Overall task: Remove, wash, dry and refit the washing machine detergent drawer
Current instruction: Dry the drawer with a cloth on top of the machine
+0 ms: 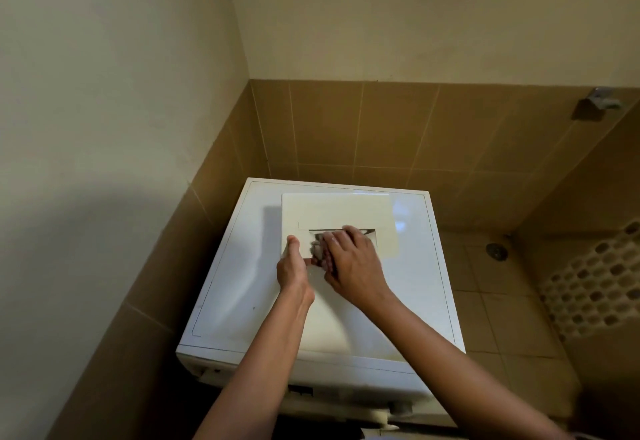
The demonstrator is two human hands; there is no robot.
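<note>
The white detergent drawer (341, 213) lies flat on top of the white washing machine (235, 287), with a dark opening near its front edge. My left hand (293, 268) holds the drawer's near left corner, with the thumb lying along its edge and the fingers hidden. My right hand (353, 266) grips a grey and reddish cloth (319, 253) and presses it into the drawer at the opening. Most of the cloth is hidden under my right hand.
The machine stands in a corner with brown wall tiles on the left and behind. To the right lies a tiled floor with a round drain (496, 251) and a white honeycomb-patterned panel (595, 284). A metal bracket (597, 102) sticks out of the back wall.
</note>
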